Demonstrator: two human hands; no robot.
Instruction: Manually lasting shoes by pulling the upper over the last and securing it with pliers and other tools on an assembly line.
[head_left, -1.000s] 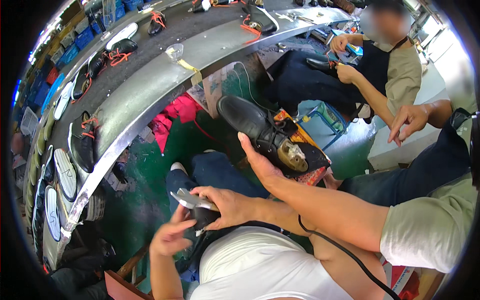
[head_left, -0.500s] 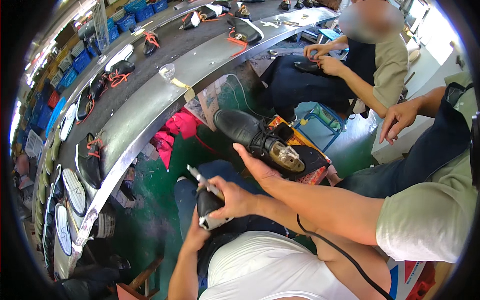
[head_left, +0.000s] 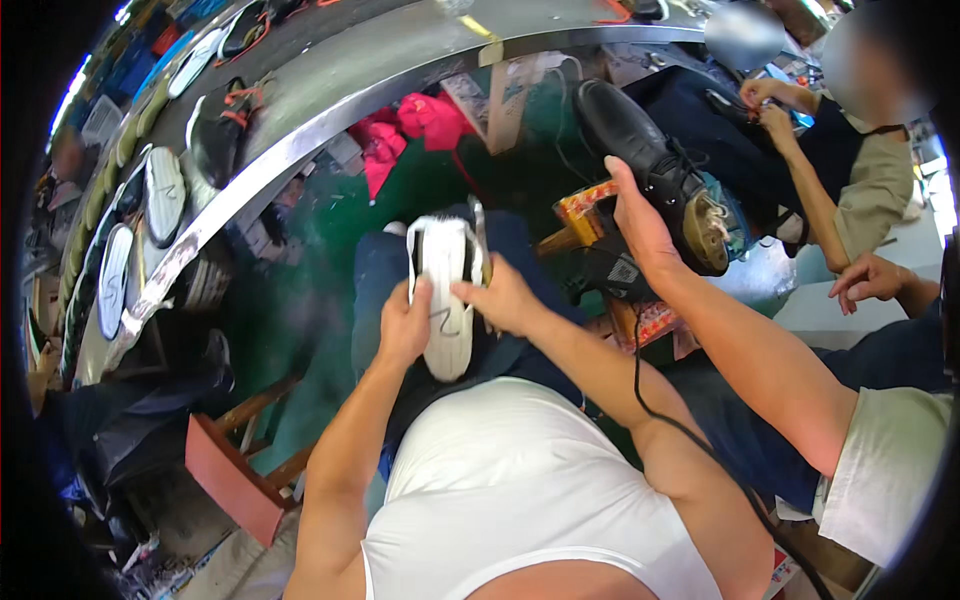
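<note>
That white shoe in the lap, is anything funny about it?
Yes. The white shoe lies sole-up across the lap, held by the left hand and right hand. A dark loose thread trails over its pale sole.

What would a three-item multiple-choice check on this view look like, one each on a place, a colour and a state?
1. Where does the shoe sole lie?
A. On the conveyor
B. Over the person's lap, between both hands
C. On the floor

2. What colour is the shoe under the co-worker's hand?
A. Black
B. Red
C. White

3. How do the left hand and right hand stand?
A. Both hang free
B. Only the left grips
C. Both are on the sole

Answers: 1 B, the sole sits above the dark trousers with a hand at either side. 2 A, the black shoe is dark and glossy. 3 C, fingers of both hands close on the sole's edges.
</note>
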